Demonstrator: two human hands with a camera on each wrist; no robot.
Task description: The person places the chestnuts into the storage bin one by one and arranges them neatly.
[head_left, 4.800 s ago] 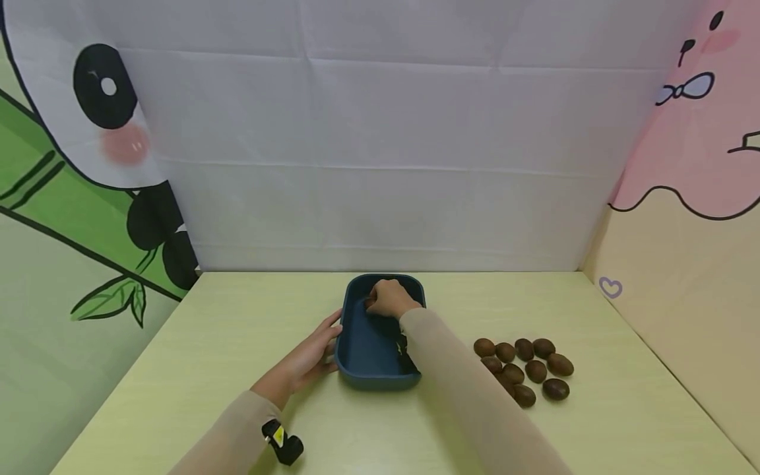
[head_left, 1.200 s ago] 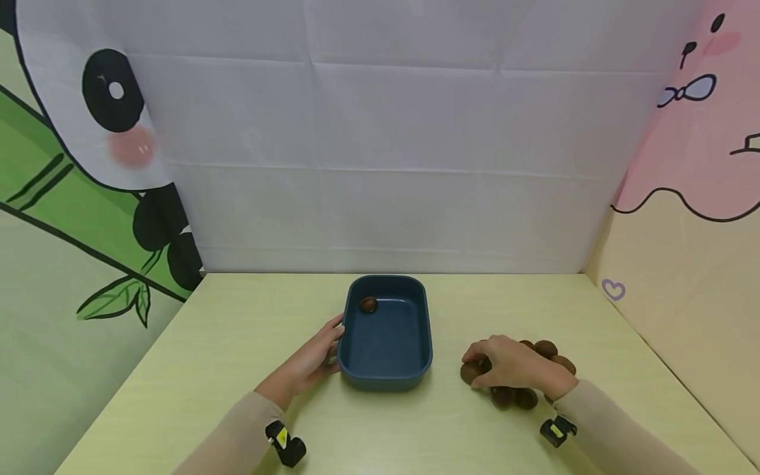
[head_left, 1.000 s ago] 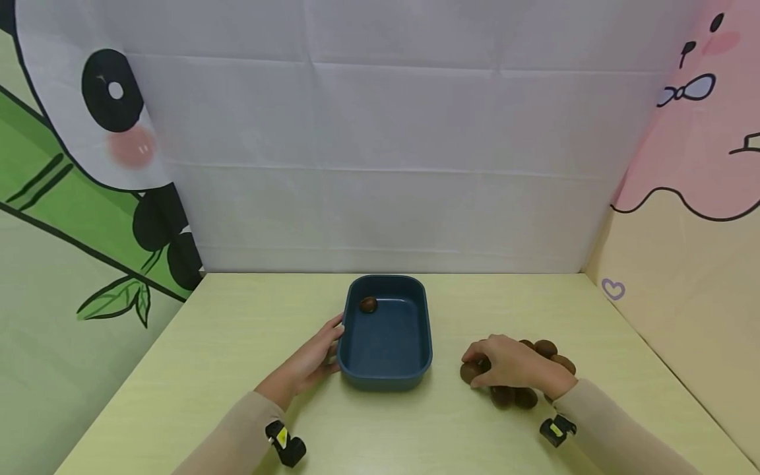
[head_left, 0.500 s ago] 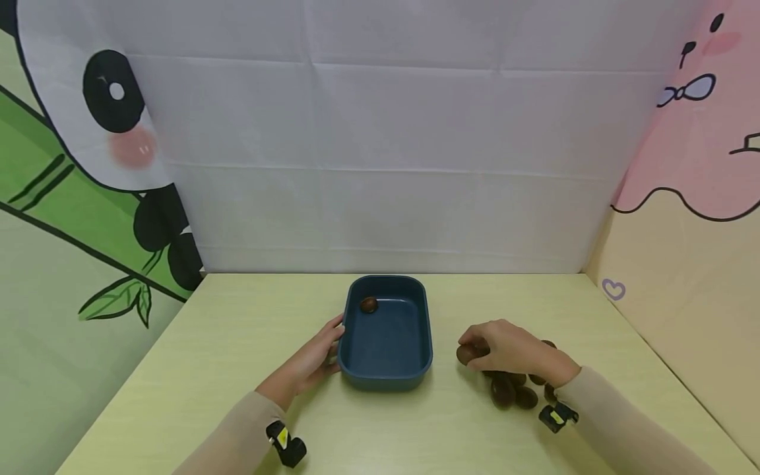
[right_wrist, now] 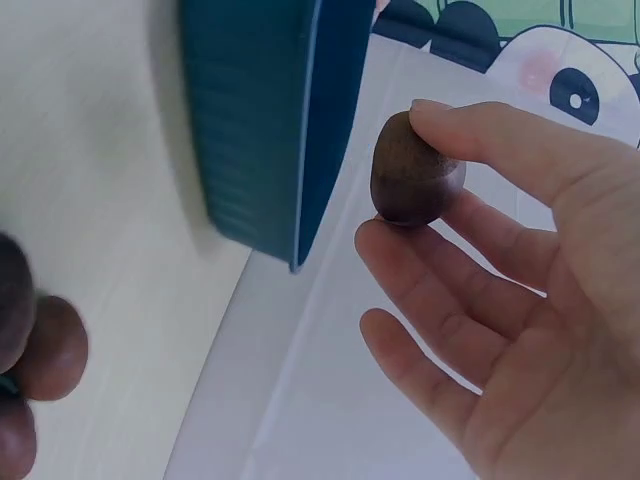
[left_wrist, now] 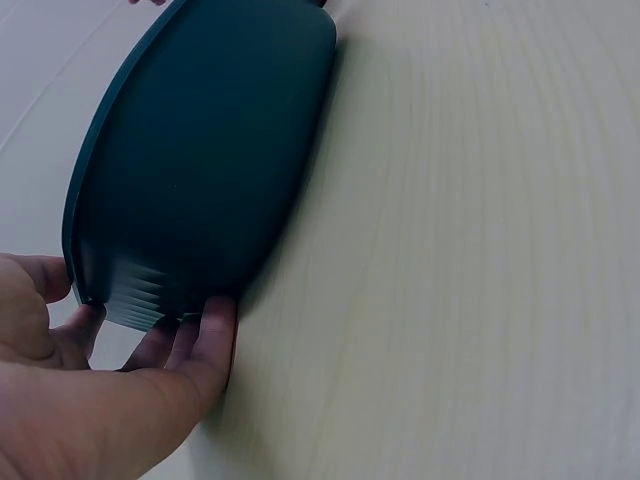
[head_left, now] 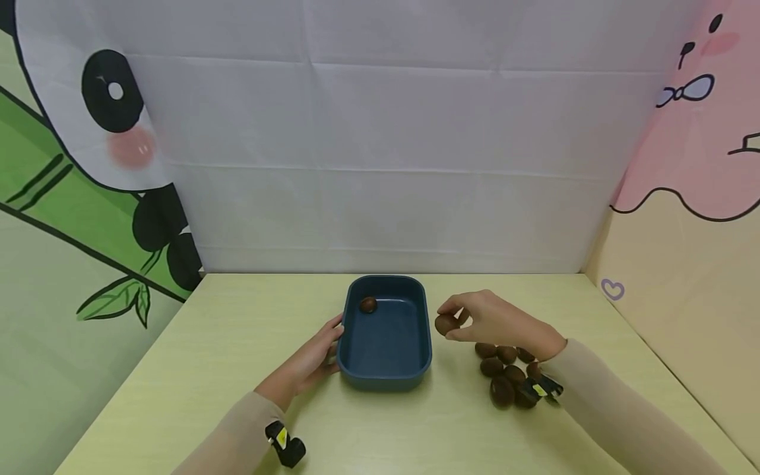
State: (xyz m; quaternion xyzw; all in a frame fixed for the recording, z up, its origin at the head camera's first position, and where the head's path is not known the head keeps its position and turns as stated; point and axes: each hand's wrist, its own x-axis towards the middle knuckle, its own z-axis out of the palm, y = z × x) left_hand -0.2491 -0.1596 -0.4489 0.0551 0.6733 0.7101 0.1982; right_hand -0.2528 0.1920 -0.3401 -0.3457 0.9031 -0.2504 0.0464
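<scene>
A chestnut (right_wrist: 415, 175), brown and rounded with a duller patch on top, is pinched between the thumb and fingertips of my right hand (head_left: 495, 322). This hand is raised just right of the deep blue rectangular tray (head_left: 388, 384). Inside the tray, near its back left corner, lies one chestnut (head_left: 368, 305). My left hand (head_left: 311, 359) rests against the tray's left side; in the left wrist view its spread fingers (left_wrist: 212, 335) touch the outer wall. More chestnuts (head_left: 501, 391) sit in a group below my right wrist, partly hidden by it.
The pale wooden table (head_left: 249, 310) meets a white cloth wall (head_left: 380, 165) at the back. Cartoon-printed panels stand on the left and right. Small black wrist cameras (head_left: 285, 445) are worn over the beige sleeves.
My right hand has gone from the tray to the pile, gripped a chestnut, then lifted it up and left towards the tray. The left hand has stayed at the tray's side.
</scene>
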